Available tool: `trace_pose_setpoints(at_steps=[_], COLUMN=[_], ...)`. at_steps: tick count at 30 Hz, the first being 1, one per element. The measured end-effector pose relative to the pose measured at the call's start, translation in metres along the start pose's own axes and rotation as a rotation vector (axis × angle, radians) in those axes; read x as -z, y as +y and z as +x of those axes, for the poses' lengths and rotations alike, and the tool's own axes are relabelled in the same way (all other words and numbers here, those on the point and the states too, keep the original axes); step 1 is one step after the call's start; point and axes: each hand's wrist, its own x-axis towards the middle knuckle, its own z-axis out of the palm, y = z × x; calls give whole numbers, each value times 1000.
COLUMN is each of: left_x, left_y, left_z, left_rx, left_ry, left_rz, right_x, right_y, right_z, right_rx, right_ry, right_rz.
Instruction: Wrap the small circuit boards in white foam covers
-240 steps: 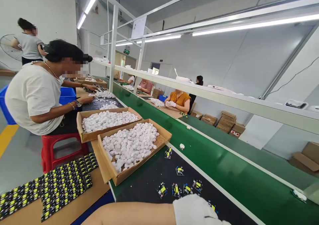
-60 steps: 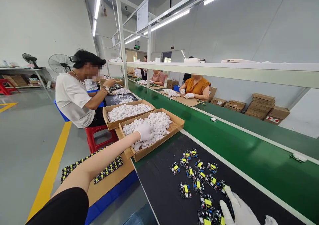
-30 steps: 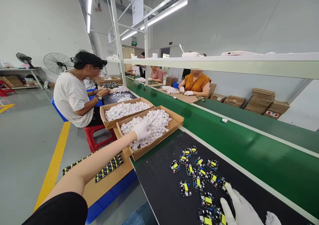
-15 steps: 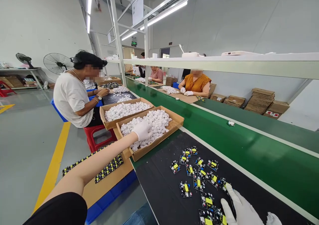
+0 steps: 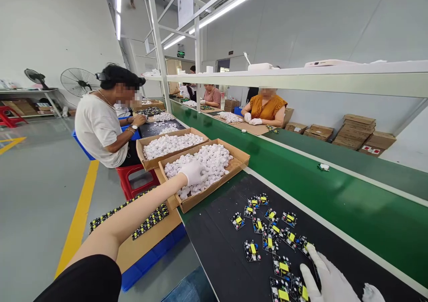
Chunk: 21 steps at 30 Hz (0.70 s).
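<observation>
We're reaching our L hand (image 5: 193, 173) into white pieces (image 5: 216, 159) in the nearer cardboard tray (image 5: 240, 155); grip unclear. Our R hand (image 5: 329, 277), fingers spread, is touching a circuit bd (image 5: 305, 246) among others lying on the black tabletop (image 5: 217, 230).

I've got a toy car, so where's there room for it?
On the black mat, between the nearer box and the circuit boards, bar tiny specks. The green belt just past the white strip looks bare. It's crowded where the boards bunch by the right hand, and in that box, around the left hand.
</observation>
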Motion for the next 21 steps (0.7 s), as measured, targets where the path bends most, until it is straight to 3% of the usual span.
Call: trace_pose_setpoints(at_steps=[8,21], left_x=[0,-6], left_y=[1,-11], left_z=[-5,12], left_rx=[-42,80], left_ry=[11,-22], left_rz=[111,-5], right_x=[-5,-5], right_y=[4,4], right_z=[-1,0], right_rx=[1,13], right_ry=[8,17], right_rz=[-22,-15])
